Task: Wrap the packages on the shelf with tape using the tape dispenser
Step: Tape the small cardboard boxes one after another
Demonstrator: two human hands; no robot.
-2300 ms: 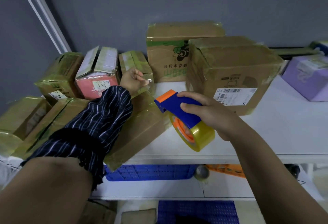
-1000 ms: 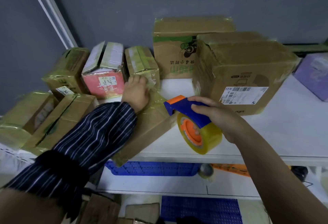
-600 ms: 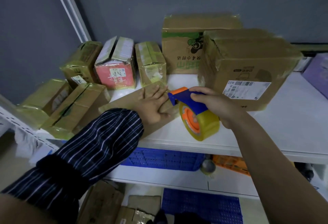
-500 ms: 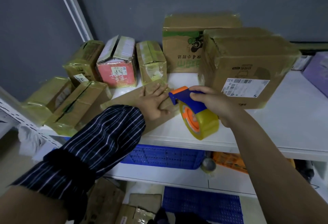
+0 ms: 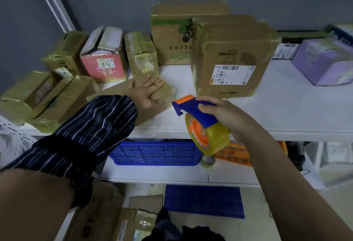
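A flat brown cardboard package (image 5: 162, 95) lies on the white shelf (image 5: 286, 114). My left hand (image 5: 146, 92) presses flat on its top, fingers spread. My right hand (image 5: 227, 115) grips the blue and orange tape dispenser (image 5: 193, 107), which carries a roll of yellowish clear tape (image 5: 210, 137). The dispenser hangs over the shelf's front edge, just right of the flat package and not touching it.
Several taped boxes stand at the back left, among them a red one (image 5: 104, 65). Two large brown cartons (image 5: 229, 57) rise behind the dispenser. A purple box (image 5: 322, 63) sits far right. Blue (image 5: 154, 154) and orange crates lie on the lower shelf.
My left hand has laid the flat package down and now presses on it with open fingers. The dispenser has drawn slightly right and away from the package.
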